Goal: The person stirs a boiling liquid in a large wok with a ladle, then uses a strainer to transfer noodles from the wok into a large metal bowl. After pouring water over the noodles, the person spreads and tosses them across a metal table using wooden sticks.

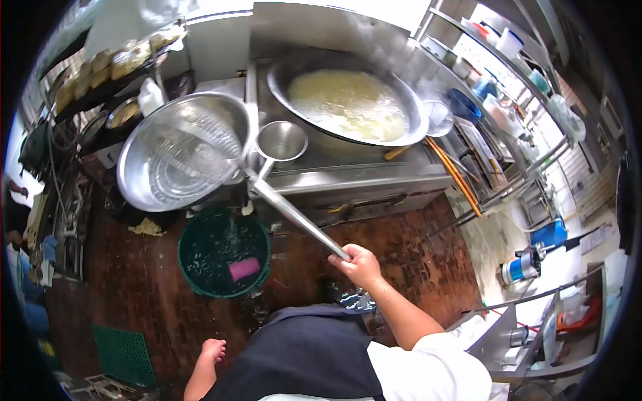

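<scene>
My right hand (360, 264) is closed around the end of a long metal handle. The handle belongs to a large skimmer (200, 144), whose perforated or mesh head lies inside a wide silver metal basin (137, 190). Food, if there is any in it, cannot be made out. My left hand (214, 349) hangs low beside the dark apron with its fingers curled in, and nothing shows in it. A metal dipper (282, 142) with a handle rests at the stove's edge, right of the basin.
A huge wok (418, 127) of steaming, cloudy yellowish liquid fills the stove. Below the basin, a green tub (184, 267) holds water and a pink object (244, 269). Wooden-handled tools (455, 175) lean at the stove's right. Shelves (495, 50) line the right; a green mat (124, 354) is on the floor.
</scene>
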